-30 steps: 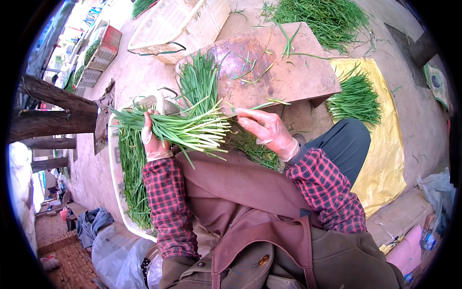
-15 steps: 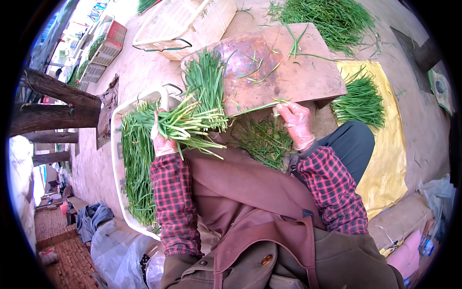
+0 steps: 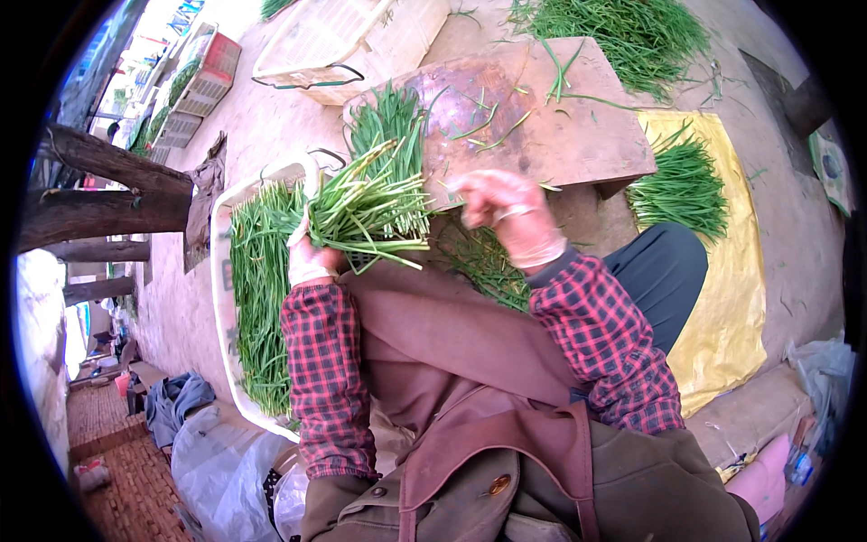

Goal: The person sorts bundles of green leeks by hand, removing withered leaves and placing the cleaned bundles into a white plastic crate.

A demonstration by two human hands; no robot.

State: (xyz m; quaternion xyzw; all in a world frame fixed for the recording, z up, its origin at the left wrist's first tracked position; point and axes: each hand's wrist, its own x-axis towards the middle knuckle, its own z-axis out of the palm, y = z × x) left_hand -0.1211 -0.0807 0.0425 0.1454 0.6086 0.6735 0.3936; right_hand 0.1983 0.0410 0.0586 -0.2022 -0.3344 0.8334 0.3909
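My left hand [image 3: 312,253] is closed round a bunch of long green stalks [image 3: 357,203] with pale ends, held over the right side of a white basket [image 3: 220,298] packed with similar greens [image 3: 262,352]. Behind the bunch, more greens [image 3: 384,113] lie on a low wooden board [image 3: 587,135]. My right hand [image 3: 506,212] is right of the bunch, by the board's near edge, fingers partly bent and smeared by motion; whether they hold anything is unclear. Both hands wear thin translucent gloves. Loose scraps [image 3: 479,271] lie below the board.
An off-white crate [image 3: 343,41] stands behind the board, with a large heap of greens [image 3: 614,41] at its right. Another bunch [image 3: 677,185] rests on a yellow sheet [image 3: 722,325]. Dark wooden posts [image 3: 108,217] are at left, stacked crates [image 3: 190,90] beyond them, plastic sheeting [image 3: 208,470] lower left.
My right hand moved right toward the board's edge with a thin stalk, then back leftward toward the bunch. My left hand shifted slightly right, the pale ends of its bunch now tilted more upward.
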